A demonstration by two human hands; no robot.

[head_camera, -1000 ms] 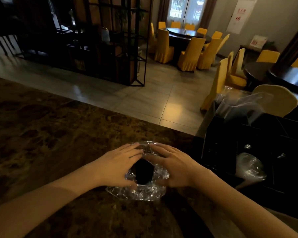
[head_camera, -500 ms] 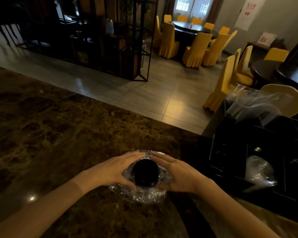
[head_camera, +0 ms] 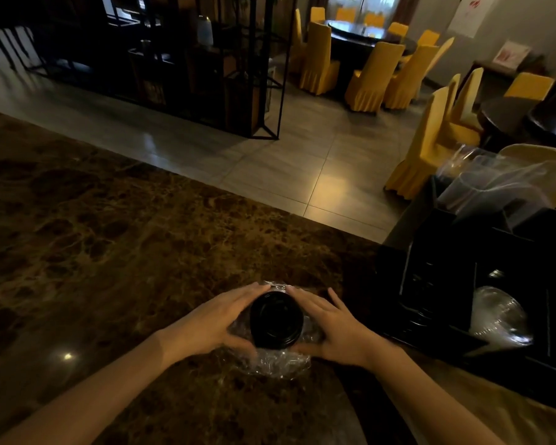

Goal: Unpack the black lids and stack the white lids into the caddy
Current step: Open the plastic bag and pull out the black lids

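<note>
Left hand [head_camera: 211, 322] and right hand [head_camera: 336, 330] clasp black lids [head_camera: 276, 319] on marble counter [head_camera: 109, 252]; tiled room behind

Counter [head_camera: 109, 252] lies open left; caddy [head_camera: 446, 284] blocks right.

Dim, window daylight far back; floor [head_camera: 331, 184] glare; countertop [head_camera: 109, 252] highlight; wide-angle bending, soft edges.

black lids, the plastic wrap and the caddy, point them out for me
black lids [head_camera: 276, 317], head view, on the top lid's dark centre
plastic wrap [head_camera: 275, 362], head view, on the crumpled part below the stack
caddy [head_camera: 437, 293], head view, on its black front wall
</note>
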